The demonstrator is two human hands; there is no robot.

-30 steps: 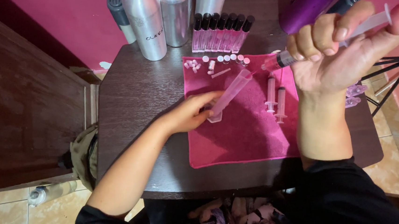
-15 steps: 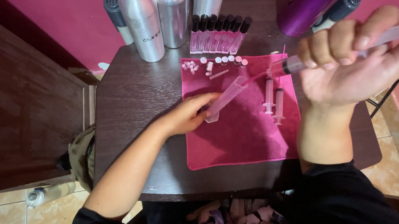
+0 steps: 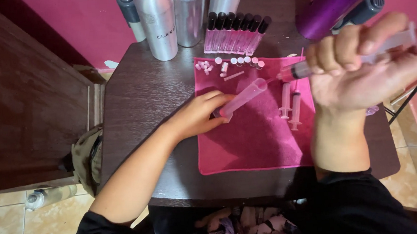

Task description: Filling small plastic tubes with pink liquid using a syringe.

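Over the pink towel (image 3: 249,143), the right hand (image 3: 362,72) is gripping a clear syringe (image 3: 341,59) in a closed fist, thumb pressing at the plunger end, nozzle pointing left toward the mouth of a clear pink tube (image 3: 241,99). The left hand (image 3: 198,115) is resting on the towel, fingers curled around the tube's lower end and tilting its open mouth up toward the syringe tip. The tip is sitting just beside the mouth, not clearly inside it. To do this well, I'd judge the tube needs holding steady at that tilt, the nozzle lining up squarely with the opening, and the thumb pressing slowly so nothing is spilling onto the cloth. Two more syringes (image 3: 291,106) are lying just to the right of the tube, small caps (image 3: 234,64) are scattered along the towel's far edge, and behind them a row of black-capped vials (image 3: 234,32) and silver bottles (image 3: 158,23) are standing on the dark counter (image 3: 138,97).
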